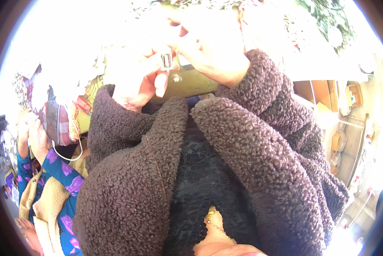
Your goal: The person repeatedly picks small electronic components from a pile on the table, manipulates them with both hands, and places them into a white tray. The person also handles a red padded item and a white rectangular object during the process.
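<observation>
The small glossy piece (166,61) at the left hand (142,81) seems light, stiff, slippery, best edge-held; whether that or the right hand (207,54) grips is unclear.

Glare floods the table (195,84), olive along its near edge; leafy green stuff (331,24) far right; a red thing (84,105) at left

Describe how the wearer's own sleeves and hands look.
The left sleeve and right sleeve are dark brown, thick curly-pile fleece, with no markings visible. The left hand and right hand are without gloves; glare washes out finer detail. A shiny, rectangular silvery piece at the left hand may be a ring.
</observation>
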{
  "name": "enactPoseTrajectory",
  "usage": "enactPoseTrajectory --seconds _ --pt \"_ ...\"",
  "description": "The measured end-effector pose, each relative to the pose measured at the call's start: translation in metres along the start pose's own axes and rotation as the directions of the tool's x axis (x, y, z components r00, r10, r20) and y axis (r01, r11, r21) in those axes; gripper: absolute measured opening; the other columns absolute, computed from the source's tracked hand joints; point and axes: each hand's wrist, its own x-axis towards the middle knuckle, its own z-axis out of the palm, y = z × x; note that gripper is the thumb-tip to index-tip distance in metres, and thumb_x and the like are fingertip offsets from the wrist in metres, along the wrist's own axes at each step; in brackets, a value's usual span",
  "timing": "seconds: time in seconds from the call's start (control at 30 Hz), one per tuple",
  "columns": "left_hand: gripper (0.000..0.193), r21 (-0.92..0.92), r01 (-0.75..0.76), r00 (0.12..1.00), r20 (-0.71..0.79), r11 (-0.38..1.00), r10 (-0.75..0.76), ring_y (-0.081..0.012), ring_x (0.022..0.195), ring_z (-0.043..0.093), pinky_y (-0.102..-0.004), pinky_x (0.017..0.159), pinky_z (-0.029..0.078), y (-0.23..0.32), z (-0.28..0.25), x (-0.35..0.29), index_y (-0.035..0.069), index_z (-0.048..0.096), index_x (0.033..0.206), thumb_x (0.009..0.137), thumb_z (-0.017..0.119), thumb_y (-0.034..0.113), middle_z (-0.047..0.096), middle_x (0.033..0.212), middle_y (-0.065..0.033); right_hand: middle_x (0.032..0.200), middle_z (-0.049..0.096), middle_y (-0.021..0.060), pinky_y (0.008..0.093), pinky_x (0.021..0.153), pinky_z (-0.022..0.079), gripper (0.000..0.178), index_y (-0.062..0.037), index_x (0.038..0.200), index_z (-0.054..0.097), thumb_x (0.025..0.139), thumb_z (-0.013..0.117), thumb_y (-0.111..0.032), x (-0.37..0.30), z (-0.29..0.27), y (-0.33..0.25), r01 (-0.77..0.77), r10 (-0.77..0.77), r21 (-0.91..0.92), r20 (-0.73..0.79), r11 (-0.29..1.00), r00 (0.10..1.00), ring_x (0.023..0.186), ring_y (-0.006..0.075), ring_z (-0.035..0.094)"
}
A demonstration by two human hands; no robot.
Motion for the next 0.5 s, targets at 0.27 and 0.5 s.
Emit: enactPoseTrajectory --seconds 0.27,0.5 --pt "0.025 -0.006 0.286 0.958 0.009 0.958 -0.286 -0.0118 0.049 0.055 -0.0220 0.042 0.045 -0.003 -0.003 0.002 -0.002 0.056 0.106 0.087 0.059 0.013 0.064 0.088 -0.0108 0.075 0.064 0.0076 0.0287 0.058 0.049 0.016 -0.0047 0.094 0.065 0.083 0.064 -0.016 -0.008 -0.004 -0.011 -0.209 0.193 0.111 0.142 0.972 0.971 0.064 0.0169 0.061" --pt "0.021 -0.071 0.206 0.978 0.061 0.976 -0.202 -0.0087 0.053 0.051 -0.0226 0.045 0.044 0.001 -0.024 -0.004 -0.001 0.056 0.102 0.090 0.058 0.015 0.060 0.080 -0.0051 0.078 0.062 0.0130 0.0330 0.061 0.051 0.017 0.0014 0.097 0.061 0.081 0.063 -0.005 -0.024 0.032 -0.007 -0.150 0.099 0.496 0.127 0.856 0.987 0.069 0.0221 0.062"
